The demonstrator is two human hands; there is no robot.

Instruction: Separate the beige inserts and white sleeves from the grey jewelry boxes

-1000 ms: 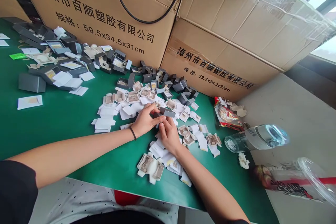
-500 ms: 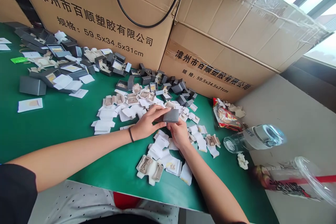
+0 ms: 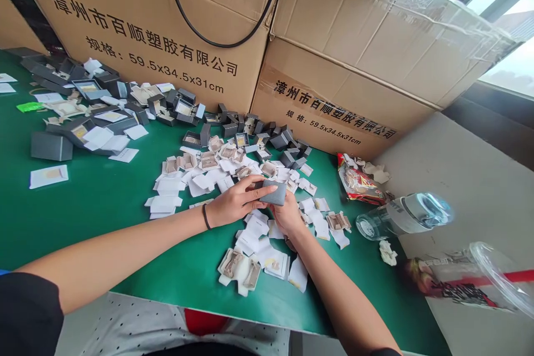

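A small dark grey box (image 3: 274, 193) is held up over the middle of the green table (image 3: 183, 270). My left hand (image 3: 233, 200) grips its left side, with a finger lying across its face. From below and the right, my right hand (image 3: 287, 216) holds the same box; most of its fingers are hidden behind it. Around both hands lie loose white paper inserts (image 3: 254, 231) and beige-lined folded inserts (image 3: 269, 168). Nearer the front edge rests an unfolded white insert (image 3: 240, 271) with beige pads.
Several dark boxes (image 3: 287, 136) lie along the back, with a bigger pile (image 3: 98, 94) at back left. Large cardboard cartons (image 3: 334, 86) stand behind. To the right are a red snack packet (image 3: 359, 181), a clear bottle (image 3: 400, 216) and a plastic cup (image 3: 463, 278).
The grey box has tilted slightly and moved a little lower. My left hand's finger now lies across its face instead of along its edge. The view has shifted slightly.
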